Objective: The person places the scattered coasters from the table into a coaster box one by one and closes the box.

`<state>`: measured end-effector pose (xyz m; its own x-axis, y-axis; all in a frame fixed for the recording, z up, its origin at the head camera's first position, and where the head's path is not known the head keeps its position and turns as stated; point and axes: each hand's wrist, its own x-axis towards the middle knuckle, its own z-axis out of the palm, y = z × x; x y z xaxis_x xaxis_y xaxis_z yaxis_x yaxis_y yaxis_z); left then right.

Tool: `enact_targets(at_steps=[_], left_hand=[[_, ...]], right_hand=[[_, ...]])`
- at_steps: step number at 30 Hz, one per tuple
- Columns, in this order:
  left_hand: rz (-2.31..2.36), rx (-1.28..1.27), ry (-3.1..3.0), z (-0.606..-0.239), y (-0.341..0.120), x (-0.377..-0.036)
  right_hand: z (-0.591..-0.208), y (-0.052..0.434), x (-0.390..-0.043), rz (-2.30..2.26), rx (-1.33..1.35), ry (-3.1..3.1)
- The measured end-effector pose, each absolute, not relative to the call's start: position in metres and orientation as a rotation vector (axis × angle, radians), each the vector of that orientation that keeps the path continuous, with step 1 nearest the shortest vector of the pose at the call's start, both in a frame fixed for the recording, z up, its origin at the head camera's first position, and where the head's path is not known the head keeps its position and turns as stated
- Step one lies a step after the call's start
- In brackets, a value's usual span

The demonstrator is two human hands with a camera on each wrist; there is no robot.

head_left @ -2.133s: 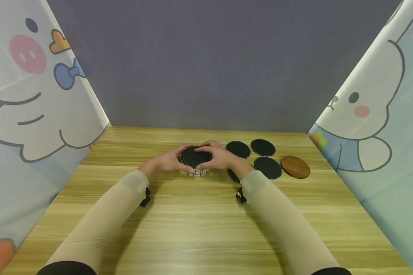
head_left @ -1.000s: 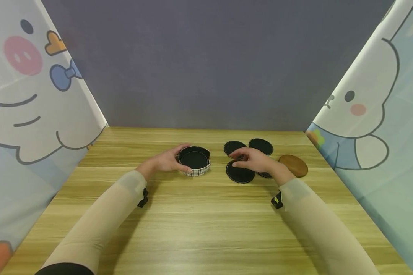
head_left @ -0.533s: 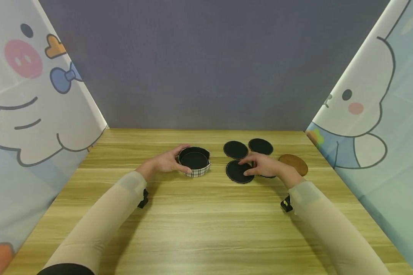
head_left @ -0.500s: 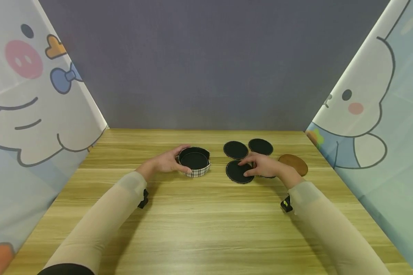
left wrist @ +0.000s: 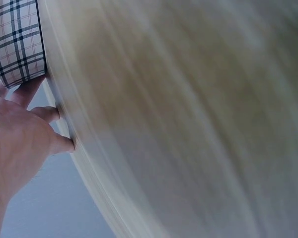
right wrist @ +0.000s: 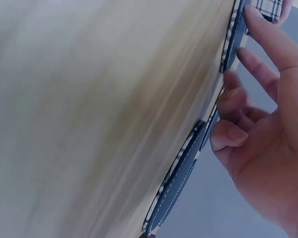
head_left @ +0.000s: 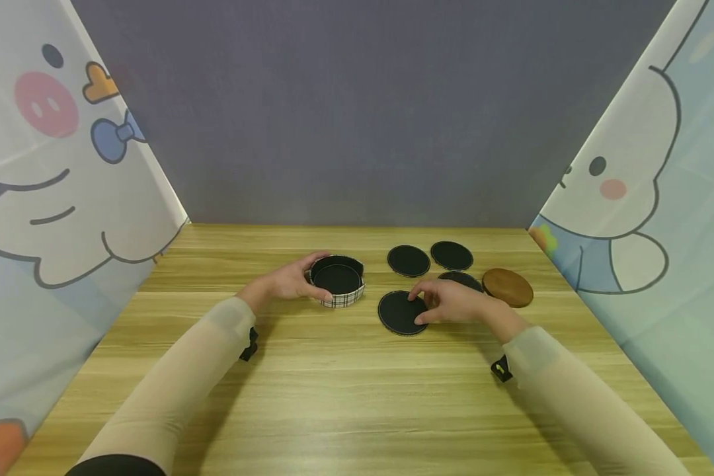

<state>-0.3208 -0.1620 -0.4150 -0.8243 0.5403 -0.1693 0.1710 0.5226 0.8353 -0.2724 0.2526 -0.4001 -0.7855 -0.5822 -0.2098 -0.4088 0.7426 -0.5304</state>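
Black leatherette, stitched at the rim: the round coaster point(head_left: 400, 312) lies flat on the wooden table point(head_left: 345, 396), under the fingertips point(head_left: 424, 299) of the right hand point(head_left: 455, 304). The fingers are spread and pressed down on its right edge, the thumb low at its near rim; whether the disc is pinched or only pushed cannot be told from the head view. In the right wrist view the coaster point(right wrist: 232, 37) is seen edge-on, the fingertips point(right wrist: 260, 25) against it, nothing curled beneath.

The plaid round holder point(head_left: 336, 282) is steadied by the left hand point(head_left: 285, 283), with the thumb at its near wall and the fingers curled round its far rim. In the left wrist view the plaid wall point(left wrist: 17, 42) touches the fingers point(left wrist: 32, 89).

Judgement on the step: the disc is thin and flat, so a lift is best begun by sliding it and tipping an edge, rather than by clawing at it. It should be kept level over the holder and lowered squarely, the holder being held still meanwhile.

Count:
- loose black coasters on the table: four, namely the one under the fingertips, two point(head_left: 408, 260) point(head_left: 451, 255) beyond them, and one point(head_left: 463, 279) partly hidden behind the right hand
- dark disc inside the holder: at least one; the number stacked cannot be told
- holder: one
- brown wooden lid point(head_left: 508, 287): one, right of the right hand
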Motion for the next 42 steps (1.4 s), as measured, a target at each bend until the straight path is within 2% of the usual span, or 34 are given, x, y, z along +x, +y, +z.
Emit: enact_targets(at_steps=[15, 31, 42], left_hand=[[1.209, 0.583, 2.367, -0.416, -0.162, -0.320], [1.210, 0.605, 2.352, -0.413, -0.162, -0.320], [1.214, 0.610, 2.336, -0.415, -0.161, -0.323]], right_hand=[[-0.406, 0.243, -0.267, -0.502, -0.977, 2.594], [-0.405, 0.238, -0.267, -0.451, -0.966, 2.644], [-0.399, 0.246, -0.268, -0.647, -0.911, 2.777]])
